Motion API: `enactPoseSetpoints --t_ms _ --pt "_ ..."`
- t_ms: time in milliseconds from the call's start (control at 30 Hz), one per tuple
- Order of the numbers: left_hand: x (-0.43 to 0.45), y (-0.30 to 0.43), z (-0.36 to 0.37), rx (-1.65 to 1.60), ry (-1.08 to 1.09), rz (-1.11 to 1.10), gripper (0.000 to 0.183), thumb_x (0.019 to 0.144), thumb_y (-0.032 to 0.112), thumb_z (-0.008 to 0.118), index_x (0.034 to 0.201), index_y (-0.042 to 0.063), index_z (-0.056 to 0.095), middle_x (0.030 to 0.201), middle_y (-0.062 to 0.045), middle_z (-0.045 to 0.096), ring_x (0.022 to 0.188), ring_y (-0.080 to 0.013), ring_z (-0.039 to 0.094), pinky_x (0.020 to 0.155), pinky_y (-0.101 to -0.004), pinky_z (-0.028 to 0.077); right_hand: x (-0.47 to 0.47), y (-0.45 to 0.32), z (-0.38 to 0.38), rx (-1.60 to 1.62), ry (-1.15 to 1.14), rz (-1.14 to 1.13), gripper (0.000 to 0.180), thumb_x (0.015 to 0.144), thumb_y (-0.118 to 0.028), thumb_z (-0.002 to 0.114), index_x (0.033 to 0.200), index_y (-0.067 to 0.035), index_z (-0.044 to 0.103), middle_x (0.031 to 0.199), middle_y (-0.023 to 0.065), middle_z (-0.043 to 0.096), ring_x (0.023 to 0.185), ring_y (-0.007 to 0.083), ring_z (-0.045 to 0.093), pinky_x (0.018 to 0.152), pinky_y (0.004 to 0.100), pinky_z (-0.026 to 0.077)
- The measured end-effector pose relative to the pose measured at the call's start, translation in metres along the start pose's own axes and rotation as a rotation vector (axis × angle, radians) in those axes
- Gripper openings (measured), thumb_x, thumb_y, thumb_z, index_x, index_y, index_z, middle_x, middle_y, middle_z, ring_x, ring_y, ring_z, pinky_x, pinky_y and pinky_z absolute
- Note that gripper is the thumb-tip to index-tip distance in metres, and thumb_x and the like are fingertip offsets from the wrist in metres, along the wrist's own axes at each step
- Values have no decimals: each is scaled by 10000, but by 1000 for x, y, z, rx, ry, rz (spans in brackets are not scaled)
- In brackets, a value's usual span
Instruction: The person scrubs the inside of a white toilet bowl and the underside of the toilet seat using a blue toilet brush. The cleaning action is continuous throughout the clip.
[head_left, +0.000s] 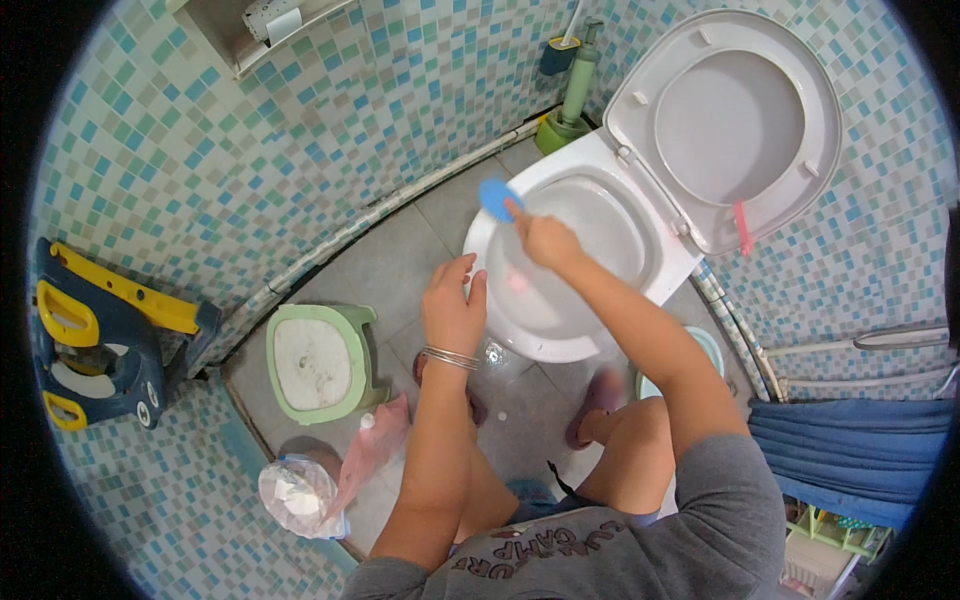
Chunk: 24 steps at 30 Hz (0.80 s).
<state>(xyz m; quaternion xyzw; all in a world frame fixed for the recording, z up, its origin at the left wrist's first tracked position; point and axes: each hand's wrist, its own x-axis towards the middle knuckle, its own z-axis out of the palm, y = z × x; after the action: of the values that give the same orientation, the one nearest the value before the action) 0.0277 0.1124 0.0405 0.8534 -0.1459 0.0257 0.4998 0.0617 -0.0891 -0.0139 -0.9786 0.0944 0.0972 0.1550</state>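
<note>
In the head view my right hand (549, 238) grips a blue scrubbing brush (498, 199) at the far left part of the rim of a white toilet bowl (570, 349). My left hand (454, 300) hangs beside the bowl's near left edge, fingers loosely apart and holding nothing; bangles circle its wrist. The toilet seat and lid (821, 142) are raised against the wall, with a pink strap (742, 228) on the seat. Inside the bowl shows a pinkish patch (517, 280).
A green stool (365, 360), a pink plastic pouch (375, 442) and a lined waste bin (298, 495) stand at left. Behind the toilet is a green plunger-like pump (577, 90) near a wall-mounted brush holder (559, 56). A pale basin (705, 349) sits right; a folded children's seat (97, 337) hangs far left.
</note>
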Motion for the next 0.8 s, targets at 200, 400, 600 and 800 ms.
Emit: enactPoseSetpoints --t_ms 200,400,600,800 --pt "-3 8 7 -13 -12 24 228 802 114 629 1009 20 625 922 -141 624 759 -267 614 691 -362 488 33 39 -24 25 117 136 430 938 -282 398 1368 -292 402 924 195 649 796 377 633 724 503 492" --pt "-1 -3 3 -38 10 -3 234 803 116 631 1016 21 624 934 -148 625 772 -270 618 694 -359 490 -23 -22 -4 39 -31 -75 441 921 -259 416 1362 -278 417 864 196 654 783 376 638 700 502 494" --pt "-2 6 3 -24 -5 4 233 803 113 624 1016 16 625 909 -141 625 759 -269 610 695 -364 489 27 28 -13 72 180 104 417 922 -272 434 1338 -280 453 818 205 647 714 394 628 646 521 485" --pt "2 -5 -3 7 19 -28 234 802 116 621 1015 18 627 903 -144 623 764 -275 605 699 -374 484 -33 -41 -7 21 -52 -93 410 919 -285 426 1325 -251 468 855 198 652 767 369 642 667 488 503"
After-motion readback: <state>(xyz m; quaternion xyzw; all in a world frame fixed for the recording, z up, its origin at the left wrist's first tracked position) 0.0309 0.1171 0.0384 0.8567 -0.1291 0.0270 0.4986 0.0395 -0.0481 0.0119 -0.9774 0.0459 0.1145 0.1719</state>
